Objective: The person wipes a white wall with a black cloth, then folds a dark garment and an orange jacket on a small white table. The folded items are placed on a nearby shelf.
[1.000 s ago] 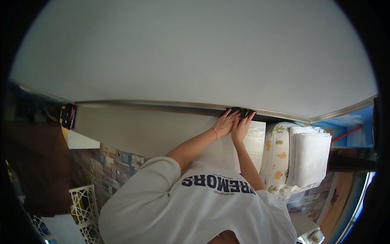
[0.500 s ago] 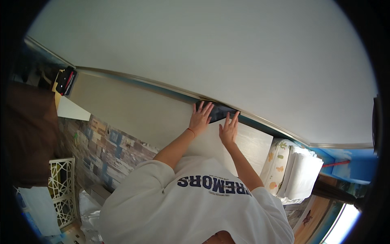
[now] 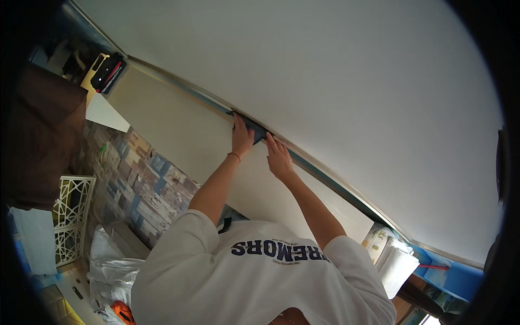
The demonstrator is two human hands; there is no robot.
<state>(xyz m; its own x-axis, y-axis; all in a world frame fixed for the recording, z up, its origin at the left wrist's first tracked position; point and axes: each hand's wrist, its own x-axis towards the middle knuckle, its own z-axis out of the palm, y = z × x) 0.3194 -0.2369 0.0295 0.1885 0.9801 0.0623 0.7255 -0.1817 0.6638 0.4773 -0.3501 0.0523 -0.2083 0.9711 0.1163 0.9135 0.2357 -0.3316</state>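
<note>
A dark, flat, flexible-looking piece [image 3: 255, 130] lies partly in the narrow gap between a pale panel [image 3: 179, 119] and a large white surface [image 3: 325, 81]. I cannot make out its exact kind. My left hand [image 3: 242, 138] rests on its left part, fingers stretched toward the gap. My right hand [image 3: 279, 160] is at its right end, fingers extended and the fingertips at the trim edge. Neither hand wraps round anything. The far part of the dark piece is hidden in the gap.
A metallic trim strip [image 3: 319, 157] runs along the gap. White folded bedding [image 3: 396, 265] sits at the right by a blue wall. At the left are a black case [image 3: 105, 73], a brown cloth [image 3: 43, 130], a white lattice rack [image 3: 73, 216] and silvery plastic bags [image 3: 108, 271].
Less of the dark piece shows now; it sits further in the gap. Both hands have moved left and up in the picture. The whole view has tilted.
</note>
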